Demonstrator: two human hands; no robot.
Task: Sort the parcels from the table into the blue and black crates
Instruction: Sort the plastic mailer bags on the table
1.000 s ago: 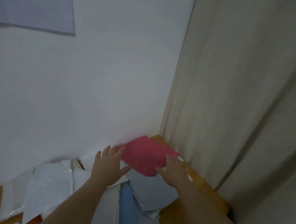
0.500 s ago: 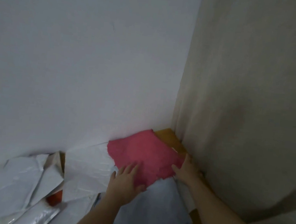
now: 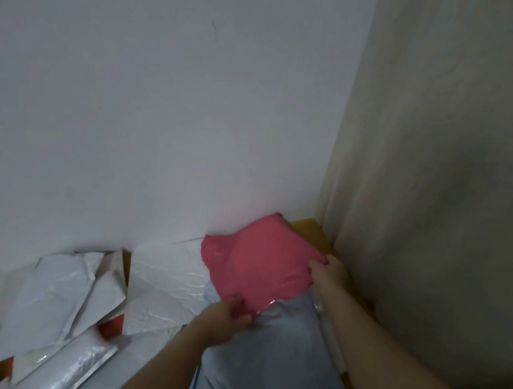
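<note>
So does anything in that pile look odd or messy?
Nothing is damaged. The white parcels lie jumbled and overlapping against the wall, and the pink parcel, held by both hands, sits askew on a grey one.

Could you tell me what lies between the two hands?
In the head view, the pink parcel spans the stretch; the left hand and right hand grip its edges.
</note>
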